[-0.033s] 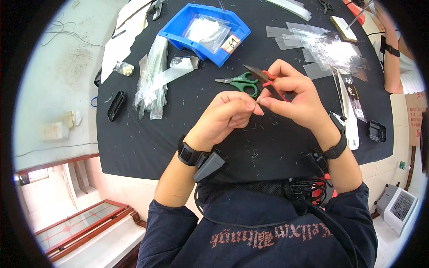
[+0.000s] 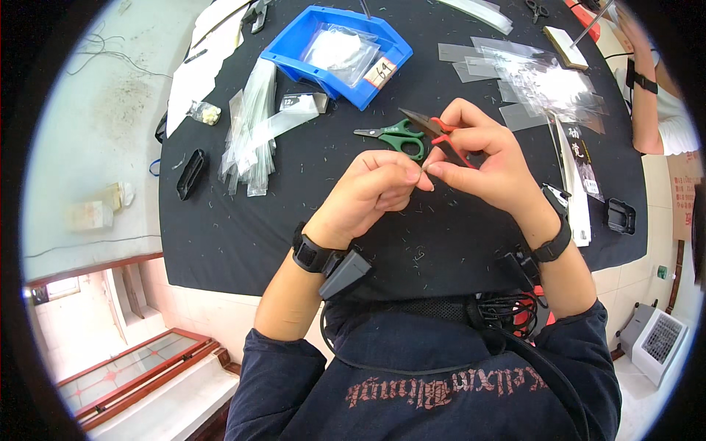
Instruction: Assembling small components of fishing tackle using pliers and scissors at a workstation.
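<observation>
Red-handled scissors (image 2: 444,140), green-handled scissors (image 2: 395,135)

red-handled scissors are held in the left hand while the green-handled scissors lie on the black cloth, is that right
Not quite: the red-handled scissors are held in the right hand, not the left hand, as the head view shows. The green-handled scissors do lie on the black cloth.

The red-handled scissors (image 2: 443,140) shift by a hair. Their dark blade tips (image 2: 412,115) now sit very slightly lower, the change barely visible.
</observation>
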The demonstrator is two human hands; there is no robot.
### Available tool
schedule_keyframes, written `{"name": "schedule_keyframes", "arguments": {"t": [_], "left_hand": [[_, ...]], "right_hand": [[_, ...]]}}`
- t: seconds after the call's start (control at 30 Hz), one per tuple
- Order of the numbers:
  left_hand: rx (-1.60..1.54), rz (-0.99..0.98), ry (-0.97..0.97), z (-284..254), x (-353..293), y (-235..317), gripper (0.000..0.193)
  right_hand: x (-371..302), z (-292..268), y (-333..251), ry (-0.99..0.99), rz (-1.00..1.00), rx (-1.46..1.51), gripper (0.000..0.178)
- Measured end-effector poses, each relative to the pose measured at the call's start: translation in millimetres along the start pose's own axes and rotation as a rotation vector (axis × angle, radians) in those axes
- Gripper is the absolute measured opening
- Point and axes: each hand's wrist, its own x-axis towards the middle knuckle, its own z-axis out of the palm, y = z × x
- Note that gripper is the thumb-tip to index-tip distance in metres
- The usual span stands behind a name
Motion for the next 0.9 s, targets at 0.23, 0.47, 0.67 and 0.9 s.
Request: {"name": "schedule_keyframes", "arguments": {"t": [0.23, 0.47, 0.67, 0.9], "left_hand": [[0.129, 0.048, 0.103, 0.2, -0.8, 0.6, 0.016], [0.149, 0.014, 0.076, -1.4, -0.6, 0.6, 0.015], [0.213, 0.028, 0.123, -0.1, -0.1, -1.1, 0.016], [0.263, 0.015, 0.142, -1.2, -0.2, -2.0, 0.017]], "right_hand": [[2.1, -3.2, -2.6, 0.024, -0.029, -0.101, 0.021], [2.2, -2.2, -1.4, 0.008, -0.047, -0.091, 0.022], [2.1, -2.6, -2.8, 0.019, -0.143, -0.207, 0.02], [2.4, -2.8, -3.3, 0.028, -0.201, -0.281, 0.018]]}}
